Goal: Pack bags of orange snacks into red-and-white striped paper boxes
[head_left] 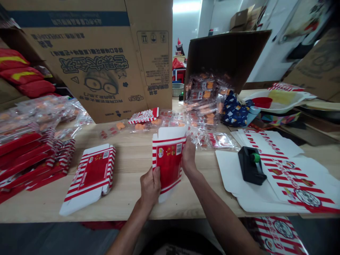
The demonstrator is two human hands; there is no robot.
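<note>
On the wooden table [130,166], the left hand [150,186] and right hand [189,156] hold tight to a red striped paper box [170,159], which could bend if squeezed hard

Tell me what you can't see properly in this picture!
All in the head view:
- The box: its back and parts of its front are hidden by the left hand and right hand.
- The carton: cut off by the top edge.
- The packets: labels too small to read, and wrappers blur them.
</note>
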